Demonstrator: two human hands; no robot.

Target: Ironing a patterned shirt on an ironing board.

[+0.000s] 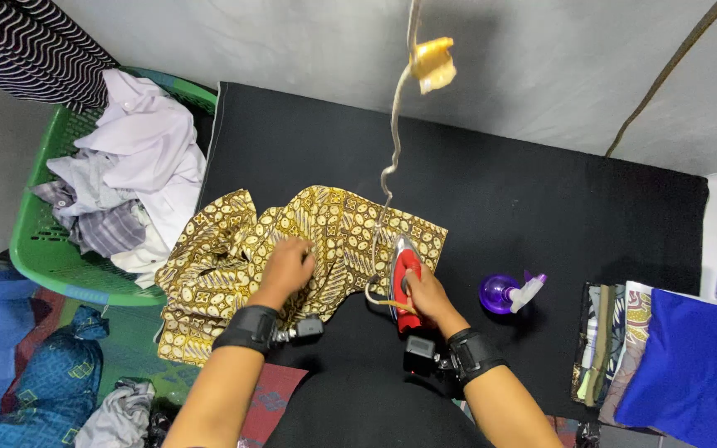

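The right hand's [421,292] fingers wrap the handle of a red iron [405,270]; the left hand's [288,267] fingers press flat on a gold patterned shirt [325,220] lying over the black counter's [541,216] left edge. A purple spray bottle [504,293] stands near the iron, and a green laundry basket [43,249] sits beside that edge.

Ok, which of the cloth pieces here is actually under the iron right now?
The gold-and-brown patterned garment on the black ironing surface. The left hand presses it flat while the right hand holds the red iron on it; the others sit in the green basket or folded at right.
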